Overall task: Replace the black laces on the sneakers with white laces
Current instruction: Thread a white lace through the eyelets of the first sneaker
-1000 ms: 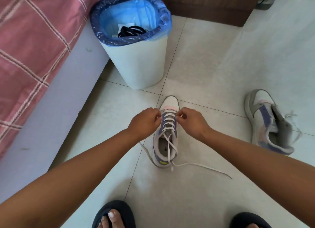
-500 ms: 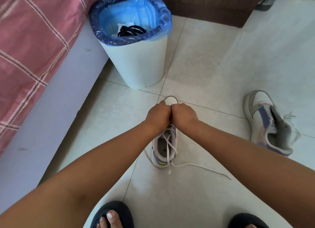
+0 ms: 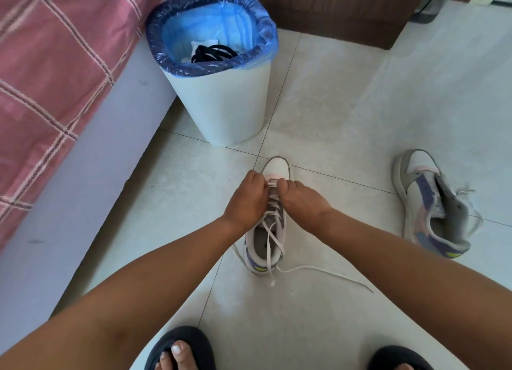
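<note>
A white, grey and purple sneaker [image 3: 275,167] stands on the tiled floor in front of me, toe pointing away. A white lace [image 3: 273,238] crosses its eyelets, and its loose ends trail over the heel onto the floor. My left hand [image 3: 246,200] and my right hand [image 3: 299,200] sit side by side over the front of the shoe, fingers curled, pinching the lace near the lowest eyelets. A second matching sneaker [image 3: 430,203] lies to the right with a white lace end showing. Black laces [image 3: 213,52] lie coiled inside the bin.
A white bin [image 3: 221,98] with a blue plastic liner stands just beyond the shoe. A bed with a red checked cover [image 3: 50,73] runs along the left. Dark wooden furniture [image 3: 332,6] is at the back. My feet in dark slippers [image 3: 180,347] are at the bottom edge.
My hands came together over the shoe's tongue from its two sides, then parted slightly and shifted toward the toe, exposing the front lace rows.
</note>
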A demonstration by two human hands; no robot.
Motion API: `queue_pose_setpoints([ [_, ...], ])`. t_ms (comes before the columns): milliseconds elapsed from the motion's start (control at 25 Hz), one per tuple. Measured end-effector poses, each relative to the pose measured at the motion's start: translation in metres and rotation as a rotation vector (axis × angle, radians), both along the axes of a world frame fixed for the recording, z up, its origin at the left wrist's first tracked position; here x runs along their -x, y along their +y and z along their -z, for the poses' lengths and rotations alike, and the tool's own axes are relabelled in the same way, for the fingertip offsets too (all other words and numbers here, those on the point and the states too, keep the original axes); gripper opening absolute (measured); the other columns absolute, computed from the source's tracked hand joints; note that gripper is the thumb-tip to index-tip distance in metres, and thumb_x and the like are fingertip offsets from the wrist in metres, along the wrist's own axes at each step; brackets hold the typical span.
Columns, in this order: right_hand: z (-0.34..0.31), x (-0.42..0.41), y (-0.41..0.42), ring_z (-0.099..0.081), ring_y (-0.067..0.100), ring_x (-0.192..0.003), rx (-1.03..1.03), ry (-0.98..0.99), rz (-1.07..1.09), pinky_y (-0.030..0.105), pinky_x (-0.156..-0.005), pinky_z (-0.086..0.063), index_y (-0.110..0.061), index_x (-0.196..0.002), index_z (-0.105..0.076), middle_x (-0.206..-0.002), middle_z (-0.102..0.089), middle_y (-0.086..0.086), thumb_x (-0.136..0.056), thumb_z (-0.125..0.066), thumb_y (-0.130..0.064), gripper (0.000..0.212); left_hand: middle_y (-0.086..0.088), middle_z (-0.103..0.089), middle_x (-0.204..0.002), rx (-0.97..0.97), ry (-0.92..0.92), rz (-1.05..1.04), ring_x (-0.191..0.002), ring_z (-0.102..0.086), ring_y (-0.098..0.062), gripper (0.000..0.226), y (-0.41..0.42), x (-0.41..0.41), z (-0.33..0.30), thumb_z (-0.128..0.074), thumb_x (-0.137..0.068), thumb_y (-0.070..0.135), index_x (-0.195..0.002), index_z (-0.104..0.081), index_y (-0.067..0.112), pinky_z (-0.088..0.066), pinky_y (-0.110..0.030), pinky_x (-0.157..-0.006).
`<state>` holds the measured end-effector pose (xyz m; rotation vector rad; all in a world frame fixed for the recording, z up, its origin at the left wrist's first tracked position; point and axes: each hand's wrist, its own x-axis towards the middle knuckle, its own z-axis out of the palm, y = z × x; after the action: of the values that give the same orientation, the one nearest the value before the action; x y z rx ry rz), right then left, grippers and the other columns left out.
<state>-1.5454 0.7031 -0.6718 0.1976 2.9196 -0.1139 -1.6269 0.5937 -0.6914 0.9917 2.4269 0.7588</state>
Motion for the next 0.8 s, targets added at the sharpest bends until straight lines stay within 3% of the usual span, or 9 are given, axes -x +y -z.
queue_pose_setpoints([
  [120,0.010,-0.012,0.006,-0.055,0.030,-0.101,0.150,-0.131,0.038,0.033,-0.075,-0.042,-0.002,-0.122,-0.038,-0.116,-0.055,0.017,-0.094,-0.039,-0.001,0.028,-0.011,-0.045,-0.098,-0.030,-0.083,-0.057,-0.085,-0.053,-0.028,0.012,-0.004,-0.007,0.003,-0.046,-0.096,0.011,-0.091,-0.051,0.001,-0.042,-0.033,-0.077],
  [240,0.010,-0.008,0.010,-0.057,0.032,-0.089,0.341,-0.038,0.289,0.033,-0.066,-0.036,-0.004,-0.110,-0.045,-0.102,-0.061,0.013,-0.098,-0.040,-0.014,0.016,-0.005,-0.045,-0.095,-0.039,-0.131,-0.120,-0.087,-0.054,-0.023,0.009,-0.001,-0.003,-0.001,-0.051,-0.093,0.013,-0.086,-0.053,0.007,-0.043,-0.028,-0.080],
  [360,0.007,-0.009,0.004,-0.056,0.026,-0.082,0.588,0.034,0.515,0.031,-0.066,-0.039,-0.011,-0.096,-0.049,-0.089,-0.057,0.006,-0.095,-0.051,-0.029,0.018,0.000,-0.045,-0.100,-0.033,-0.116,-0.058,-0.088,-0.054,-0.016,0.014,-0.008,0.002,-0.003,-0.059,-0.091,0.020,-0.097,-0.058,0.008,-0.044,-0.025,-0.079],
  [560,-0.005,0.004,-0.009,-0.054,0.026,-0.080,0.473,-0.191,0.542,0.027,-0.059,-0.036,-0.013,-0.091,-0.053,-0.097,-0.063,0.011,-0.091,-0.050,-0.021,0.009,-0.010,-0.060,-0.095,0.233,-0.064,0.043,-0.087,-0.059,-0.025,0.020,-0.001,0.001,-0.015,-0.061,-0.085,0.024,-0.092,-0.062,0.005,-0.045,-0.033,-0.073],
  [720,-0.011,0.025,-0.009,-0.060,0.024,-0.096,0.380,-0.403,0.475,0.027,-0.069,-0.039,-0.017,-0.119,-0.056,-0.109,-0.064,0.006,-0.088,-0.057,-0.013,0.031,-0.017,-0.064,-0.099,0.461,-0.030,0.177,-0.084,-0.058,-0.030,0.019,0.020,0.007,-0.022,-0.051,-0.087,0.010,-0.098,-0.063,0.001,-0.041,-0.031,-0.067],
  [800,-0.010,0.028,-0.009,-0.059,0.025,-0.091,0.386,-0.433,0.411,0.027,-0.069,-0.038,-0.016,-0.124,-0.052,-0.113,-0.064,0.008,-0.088,-0.057,-0.010,0.037,-0.014,-0.064,-0.102,0.539,-0.028,0.306,-0.078,-0.052,-0.024,0.022,0.024,0.010,-0.021,-0.047,-0.089,0.009,-0.105,-0.062,0.003,-0.039,-0.028,-0.067],
])
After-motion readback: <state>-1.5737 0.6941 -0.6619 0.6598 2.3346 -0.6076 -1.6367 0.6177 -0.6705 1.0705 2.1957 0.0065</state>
